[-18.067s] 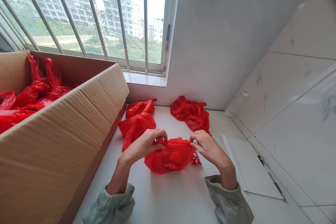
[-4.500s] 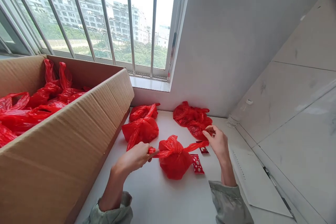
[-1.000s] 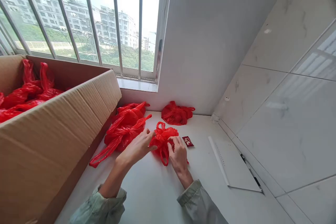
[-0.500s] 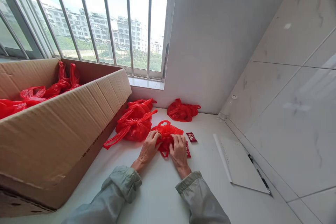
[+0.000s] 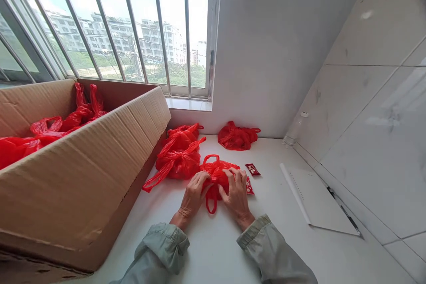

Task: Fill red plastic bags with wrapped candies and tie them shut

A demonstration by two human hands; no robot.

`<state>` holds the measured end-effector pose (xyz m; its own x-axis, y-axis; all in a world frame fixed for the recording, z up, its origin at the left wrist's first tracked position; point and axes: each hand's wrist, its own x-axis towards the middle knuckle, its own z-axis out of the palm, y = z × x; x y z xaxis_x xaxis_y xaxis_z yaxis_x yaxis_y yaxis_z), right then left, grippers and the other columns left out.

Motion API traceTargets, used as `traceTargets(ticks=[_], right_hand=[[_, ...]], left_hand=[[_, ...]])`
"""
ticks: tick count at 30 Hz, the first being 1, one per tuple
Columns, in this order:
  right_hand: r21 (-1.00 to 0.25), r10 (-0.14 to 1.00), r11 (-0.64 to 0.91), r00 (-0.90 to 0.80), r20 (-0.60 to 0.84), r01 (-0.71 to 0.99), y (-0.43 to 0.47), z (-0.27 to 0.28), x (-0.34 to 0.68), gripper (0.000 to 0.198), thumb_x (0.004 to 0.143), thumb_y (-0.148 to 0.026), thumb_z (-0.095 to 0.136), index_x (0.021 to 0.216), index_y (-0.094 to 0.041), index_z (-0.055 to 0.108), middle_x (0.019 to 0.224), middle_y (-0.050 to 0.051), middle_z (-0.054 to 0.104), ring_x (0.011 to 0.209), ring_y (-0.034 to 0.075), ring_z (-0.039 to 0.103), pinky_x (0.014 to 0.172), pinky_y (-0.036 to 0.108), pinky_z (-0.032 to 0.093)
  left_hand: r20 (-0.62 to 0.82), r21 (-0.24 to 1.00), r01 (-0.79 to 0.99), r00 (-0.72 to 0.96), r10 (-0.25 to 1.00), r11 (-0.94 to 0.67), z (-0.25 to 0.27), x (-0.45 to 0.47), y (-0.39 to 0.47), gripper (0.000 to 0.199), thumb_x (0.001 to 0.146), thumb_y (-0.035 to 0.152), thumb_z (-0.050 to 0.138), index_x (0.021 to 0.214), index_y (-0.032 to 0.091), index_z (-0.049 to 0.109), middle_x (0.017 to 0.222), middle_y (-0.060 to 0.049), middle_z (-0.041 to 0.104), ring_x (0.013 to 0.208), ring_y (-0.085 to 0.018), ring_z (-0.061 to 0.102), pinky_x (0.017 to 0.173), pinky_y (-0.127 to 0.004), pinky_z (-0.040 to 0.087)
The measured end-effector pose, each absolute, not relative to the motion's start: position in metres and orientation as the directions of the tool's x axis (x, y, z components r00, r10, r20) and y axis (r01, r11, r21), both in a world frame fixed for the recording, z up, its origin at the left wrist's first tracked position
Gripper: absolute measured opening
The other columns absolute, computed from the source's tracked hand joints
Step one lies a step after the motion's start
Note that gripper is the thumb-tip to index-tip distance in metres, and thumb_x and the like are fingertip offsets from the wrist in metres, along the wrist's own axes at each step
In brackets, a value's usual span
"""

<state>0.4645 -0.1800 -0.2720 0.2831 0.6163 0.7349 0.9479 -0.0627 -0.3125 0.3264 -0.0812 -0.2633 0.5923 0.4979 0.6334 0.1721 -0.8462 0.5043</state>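
A red plastic bag (image 5: pixel 218 168) lies on the white table in front of me, one loop handle pointing away and the other toward me. My left hand (image 5: pixel 195 193) grips its left side, with fingertips closed on the crumpled film. On the right side, the bent fingers and thumb of my right hand (image 5: pixel 237 193) hold the bag. What is inside the bag is hidden. Just right of that hand lie a small red packet (image 5: pixel 249 185) and a darker red packet (image 5: pixel 253 169). Tied red bags (image 5: pixel 181 162) sit to the left, near the bag.
A large cardboard box (image 5: pixel 100 155) with red bags (image 5: pixel 78 115) inside stands at left. Another red bag (image 5: pixel 238 135) lies against the wall. At right are a clear bottle (image 5: pixel 296 128), a white notepad (image 5: pixel 319 204) and a black pen (image 5: pixel 349 222). A barred window is behind.
The view has shifted slightly. The near handle now sticks out further toward me between my hands. My right hand's fingers have spread and lifted a little over the bag.
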Motion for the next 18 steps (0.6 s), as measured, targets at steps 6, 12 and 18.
traceTargets(ticks=[6, 12, 18], right_hand=[[-0.237, 0.634, -0.046, 0.212, 0.744, 0.97, -0.178, -0.274, 0.464, 0.035, 0.09, -0.01, 0.048, 0.116, -0.027, 0.064, 0.112, 0.004, 0.066, 0.115, 0.028, 0.047, 0.112, 0.061, 0.018], [-0.556, 0.459, -0.095, 0.532, 0.712, 0.826, -0.178, -0.282, 0.489, 0.019, 0.094, -0.022, 0.047, 0.097, -0.022, 0.066, 0.096, 0.005, 0.07, 0.101, 0.025, 0.052, 0.103, 0.046, 0.035], [-0.681, 0.374, -0.137, 0.674, 0.637, 0.72, -0.176, -0.292, 0.504, 0.022, 0.093, -0.025, 0.038, 0.098, -0.018, 0.059, 0.099, 0.012, 0.065, 0.098, 0.027, 0.055, 0.088, 0.041, 0.044]], left_hand=[[0.657, 0.483, 0.096, 0.618, 0.432, -0.87, -0.261, 0.329, -0.079, 0.019, 0.098, 0.029, 0.052, 0.101, 0.015, 0.064, 0.105, -0.006, 0.067, 0.103, -0.021, 0.063, 0.091, -0.043, 0.053], [0.718, 0.53, 0.126, 0.46, 0.523, -0.839, -0.263, 0.336, -0.074, 0.02, 0.097, 0.032, 0.053, 0.097, 0.015, 0.062, 0.104, -0.006, 0.066, 0.101, -0.02, 0.063, 0.091, -0.043, 0.052], [0.733, 0.615, 0.218, 0.196, 0.651, -0.758, -0.265, 0.339, -0.069, 0.022, 0.099, 0.034, 0.049, 0.103, 0.015, 0.059, 0.096, -0.004, 0.063, 0.088, -0.018, 0.063, 0.081, -0.039, 0.053]])
